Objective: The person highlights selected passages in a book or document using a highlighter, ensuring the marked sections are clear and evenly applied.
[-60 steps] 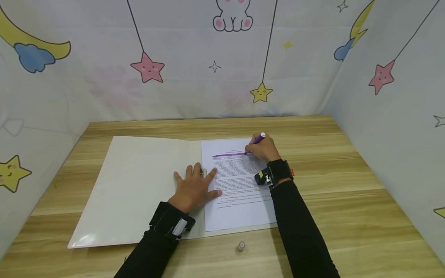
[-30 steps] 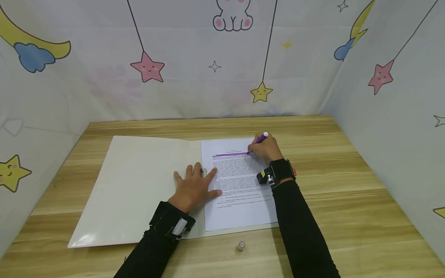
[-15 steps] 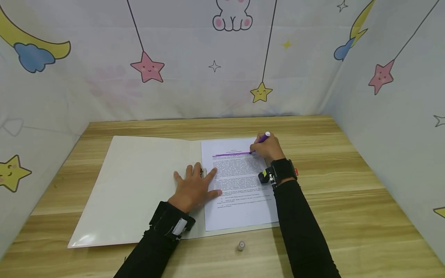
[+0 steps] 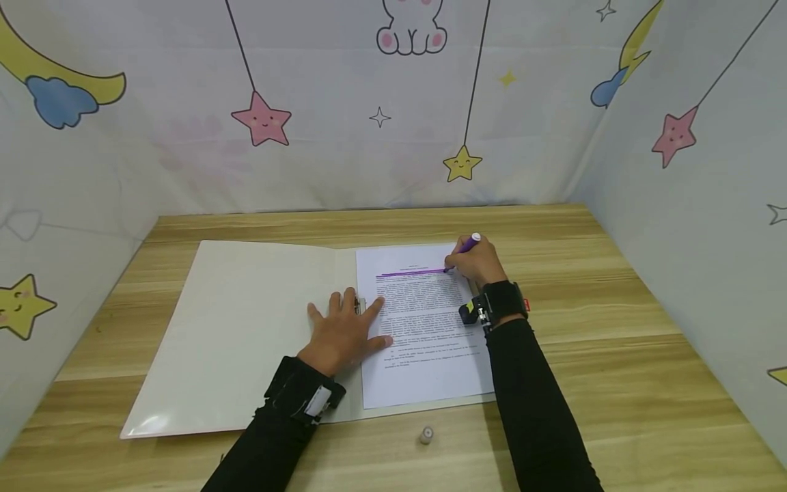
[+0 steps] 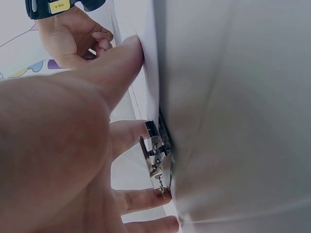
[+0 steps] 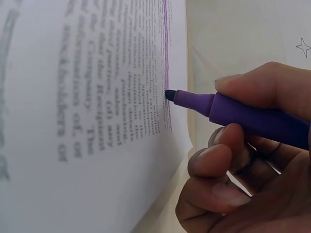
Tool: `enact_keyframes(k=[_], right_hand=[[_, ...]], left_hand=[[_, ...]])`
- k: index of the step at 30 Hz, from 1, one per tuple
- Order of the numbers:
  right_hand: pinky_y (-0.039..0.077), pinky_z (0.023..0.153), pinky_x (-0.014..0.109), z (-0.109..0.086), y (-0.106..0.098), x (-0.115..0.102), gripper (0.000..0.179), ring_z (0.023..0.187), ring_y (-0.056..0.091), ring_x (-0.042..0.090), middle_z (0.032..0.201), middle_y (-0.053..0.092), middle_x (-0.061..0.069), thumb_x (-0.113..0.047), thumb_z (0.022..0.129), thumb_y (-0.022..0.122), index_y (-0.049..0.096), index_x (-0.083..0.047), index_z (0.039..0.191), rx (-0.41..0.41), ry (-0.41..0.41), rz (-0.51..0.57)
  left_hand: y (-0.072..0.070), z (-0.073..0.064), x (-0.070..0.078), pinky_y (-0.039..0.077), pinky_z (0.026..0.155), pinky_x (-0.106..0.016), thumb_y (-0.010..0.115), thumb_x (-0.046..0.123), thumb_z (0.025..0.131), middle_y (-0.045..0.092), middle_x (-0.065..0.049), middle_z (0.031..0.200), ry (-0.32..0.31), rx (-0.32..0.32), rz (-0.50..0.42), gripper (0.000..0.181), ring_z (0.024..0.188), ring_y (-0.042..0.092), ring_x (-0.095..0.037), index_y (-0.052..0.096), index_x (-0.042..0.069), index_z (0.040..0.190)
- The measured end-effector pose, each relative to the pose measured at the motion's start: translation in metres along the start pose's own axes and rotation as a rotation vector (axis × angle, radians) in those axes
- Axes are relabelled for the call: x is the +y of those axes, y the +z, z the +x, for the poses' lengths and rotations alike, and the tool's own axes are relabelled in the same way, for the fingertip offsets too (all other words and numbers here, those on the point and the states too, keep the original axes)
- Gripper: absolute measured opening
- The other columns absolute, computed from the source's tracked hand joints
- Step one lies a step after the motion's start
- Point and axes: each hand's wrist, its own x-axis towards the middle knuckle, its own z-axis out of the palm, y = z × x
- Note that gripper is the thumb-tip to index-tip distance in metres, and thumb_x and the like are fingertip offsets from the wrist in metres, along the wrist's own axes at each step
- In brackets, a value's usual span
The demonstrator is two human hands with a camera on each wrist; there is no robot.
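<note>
My right hand (image 4: 479, 263) pinches a purple highlighter (image 6: 243, 114) between thumb and fingers. Its dark tip touches the printed sheet (image 4: 424, 383) at the right end of a purple line (image 4: 410, 272) near the top of the text. With fingers spread, my left hand (image 4: 338, 336) rests across the sheet's left edge and the open white folder (image 4: 233, 321) beneath. A metal clip (image 5: 156, 153) at the folder's spine sits among the left fingers in the left wrist view. The right hand covers the sheet's upper right corner in the head view.
A small grey cap (image 4: 426, 435) stands on the wooden table (image 4: 615, 355) in front of the folder. Fabric walls (image 4: 332, 157) with stars and clouds enclose the table at the back and sides. Black straps with cameras are on both wrists.
My right hand has slid a little to the right with the highlighter, and the purple line has grown longer that way. The left hand, sheet and folder have stayed put.
</note>
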Motion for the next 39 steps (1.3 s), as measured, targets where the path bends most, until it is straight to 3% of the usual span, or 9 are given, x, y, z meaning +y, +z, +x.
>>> enact_keyframes(k=[15, 39], right_hand=[[0.031, 0.054, 0.033, 0.003, -0.006, 0.007, 0.022, 0.066, 0.045, 0.023, 0.068, 0.048, 0.006, -0.009, 0.081, 0.076, 0.057, -0.003, 0.073, -0.013, 0.02, -0.005], [0.03, 0.054, 0.032, 0.006, -0.011, 0.012, 0.02, 0.067, 0.044, 0.022, 0.068, 0.047, 0.004, -0.008, 0.079, 0.074, 0.056, -0.004, 0.073, 0.006, 0.028, 0.004]], left_hand=[[0.002, 0.001, 0.0, 0.023, 0.098, -0.08, 0.062, 0.064, 0.09, 0.037, -0.026, 0.142, -0.003, -0.001, 0.002, 0.076, 0.132, 0.033, -0.047, 0.043, 0.027, 0.154], [0.001, 0.002, 0.001, 0.024, 0.097, -0.08, 0.063, 0.063, 0.09, 0.038, -0.027, 0.143, -0.002, 0.005, 0.011, 0.076, 0.132, 0.034, -0.048, 0.044, 0.027, 0.154]])
